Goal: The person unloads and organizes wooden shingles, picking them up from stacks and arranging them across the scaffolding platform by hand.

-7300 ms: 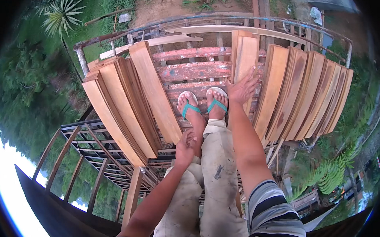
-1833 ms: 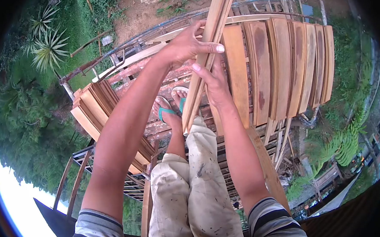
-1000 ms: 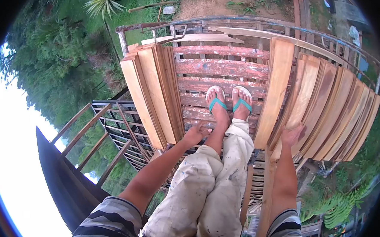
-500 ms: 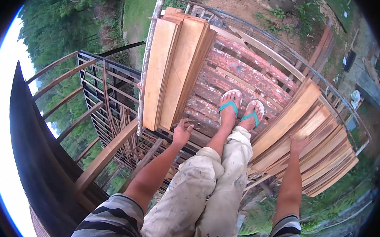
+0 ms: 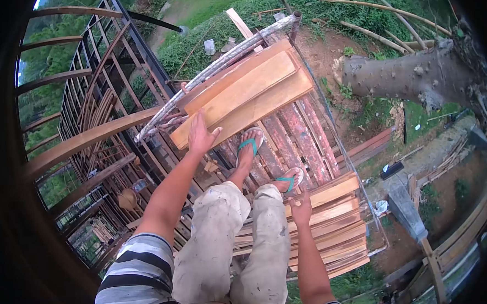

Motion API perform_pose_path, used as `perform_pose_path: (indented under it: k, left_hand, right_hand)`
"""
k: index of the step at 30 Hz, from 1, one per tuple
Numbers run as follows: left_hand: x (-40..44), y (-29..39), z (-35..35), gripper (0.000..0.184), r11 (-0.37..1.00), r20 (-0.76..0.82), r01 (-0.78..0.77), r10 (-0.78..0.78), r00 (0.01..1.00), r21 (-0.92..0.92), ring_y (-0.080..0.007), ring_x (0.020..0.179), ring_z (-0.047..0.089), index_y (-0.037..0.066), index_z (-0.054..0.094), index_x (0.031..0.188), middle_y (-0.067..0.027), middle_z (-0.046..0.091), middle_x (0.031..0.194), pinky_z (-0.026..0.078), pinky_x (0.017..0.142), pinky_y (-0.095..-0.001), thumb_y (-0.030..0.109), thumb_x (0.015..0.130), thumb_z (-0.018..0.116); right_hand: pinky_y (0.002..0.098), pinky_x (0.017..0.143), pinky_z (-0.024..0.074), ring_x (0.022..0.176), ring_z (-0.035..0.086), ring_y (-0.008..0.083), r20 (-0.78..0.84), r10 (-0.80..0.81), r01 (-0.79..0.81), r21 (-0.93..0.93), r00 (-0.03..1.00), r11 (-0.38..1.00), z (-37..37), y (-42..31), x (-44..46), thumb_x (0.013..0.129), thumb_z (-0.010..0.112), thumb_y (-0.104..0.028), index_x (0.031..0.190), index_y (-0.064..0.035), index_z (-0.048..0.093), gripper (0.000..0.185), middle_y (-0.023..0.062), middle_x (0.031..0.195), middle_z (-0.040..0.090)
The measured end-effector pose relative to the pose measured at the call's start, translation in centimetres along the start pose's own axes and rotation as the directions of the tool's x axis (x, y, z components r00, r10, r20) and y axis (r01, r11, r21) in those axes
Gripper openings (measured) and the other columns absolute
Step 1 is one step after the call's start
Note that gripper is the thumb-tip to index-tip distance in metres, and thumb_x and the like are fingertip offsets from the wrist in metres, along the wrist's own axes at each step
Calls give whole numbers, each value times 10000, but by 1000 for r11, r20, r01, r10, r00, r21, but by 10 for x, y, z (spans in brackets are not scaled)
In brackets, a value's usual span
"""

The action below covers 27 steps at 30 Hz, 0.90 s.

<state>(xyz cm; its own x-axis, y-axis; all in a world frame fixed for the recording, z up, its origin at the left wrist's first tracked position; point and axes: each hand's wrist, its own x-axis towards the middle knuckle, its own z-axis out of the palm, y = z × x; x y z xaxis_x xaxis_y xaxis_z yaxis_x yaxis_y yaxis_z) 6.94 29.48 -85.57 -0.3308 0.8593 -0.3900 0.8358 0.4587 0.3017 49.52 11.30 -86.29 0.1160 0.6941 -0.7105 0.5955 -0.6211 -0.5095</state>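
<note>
My left hand (image 5: 200, 135) lies with fingers spread on the near end of a stack of wooden boards (image 5: 251, 92) at the upper middle. My right hand (image 5: 301, 208) is at the edge of another group of boards (image 5: 335, 220) at the lower right, its thumb and a finger raised apart and nothing seen between them. Between the two stacks my sandalled feet (image 5: 292, 180) stand on a platform of worn red slats (image 5: 289, 133).
A metal rail (image 5: 217, 71) runs along the platform's far left side. Wooden beams (image 5: 94, 139) and a dark metal frame (image 5: 150, 58) stand at the left. Beyond the rail a thick tree trunk (image 5: 410, 77) and a concrete block (image 5: 406, 209) show on the ground.
The view has turned toward the left stack. My left hand has moved up onto its boards. My right hand has shifted from the middle of the right boards to their edge near my foot.
</note>
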Motion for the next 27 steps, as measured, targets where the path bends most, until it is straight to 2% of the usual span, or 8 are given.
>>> perform_pose_path:
  k: [1,5,9,12,15,19,22,27]
  left_hand:
    - [12,8,-3,1060,996,7,-35,35,999,81,-364,1460,340,97,233,1574,-213,378,1546,315,1184,-499,379,757,847]
    - [55,45,-3,1252,960,155,-128,91,984,248,-356,1536,198,189,78,1624,-213,273,1613,209,1215,-603,419,694,885]
    - [77,45,27,1299,903,131,-216,180,975,371,-403,1429,346,229,91,1631,-228,366,1533,289,1154,-594,467,646,903]
    - [85,34,29,1274,907,179,-252,201,963,337,-379,1304,451,228,104,1633,-213,457,1405,372,1075,-550,489,664,889]
    - [94,27,22,1213,913,218,-303,248,944,273,-350,1179,513,220,133,1632,-183,513,1249,426,987,-500,478,700,865]
    - [102,21,16,1149,916,228,-331,280,932,227,-344,1119,531,214,158,1630,-167,517,1152,451,941,-471,429,733,842]
    - [106,18,12,1132,918,214,-349,308,927,190,-350,1100,545,211,175,1625,-170,520,1136,469,927,-473,398,727,838]
    - [119,13,1,1133,931,221,-357,335,916,70,-374,1075,578,201,215,1609,-179,534,1118,505,898,-490,371,686,851]
  right_hand:
    - [469,1055,445,1290,509,437,9,-144,145,-71,989,987,2,-22,10,789,809,-198,1496,4,382,851,272,1365,539]
    - [477,1063,440,1299,496,438,93,-270,281,-147,958,948,11,-147,69,801,765,-116,1515,-14,360,827,269,1390,519]
    - [478,1072,430,1274,513,436,52,-452,455,-144,890,879,58,-224,137,811,748,-101,1510,-21,367,801,271,1368,530]
    - [482,1071,425,1248,533,432,85,-174,147,259,981,955,84,-274,170,810,747,-92,1489,-19,394,769,268,1320,560]
    - [471,1007,479,1169,603,404,-123,-473,446,-193,872,874,91,-293,196,814,760,-105,1451,-3,429,725,257,1288,584]
    - [399,939,522,1153,639,289,-10,-87,87,226,996,970,93,-300,221,865,772,-188,1404,27,447,665,252,1305,584]
    - [385,971,508,1196,615,304,351,172,-382,710,920,591,98,-300,230,893,769,-253,1399,28,450,661,233,1310,587]
    - [462,1075,423,1319,508,354,380,113,-392,827,918,403,132,-311,220,881,792,-341,1492,24,344,841,227,1414,501]
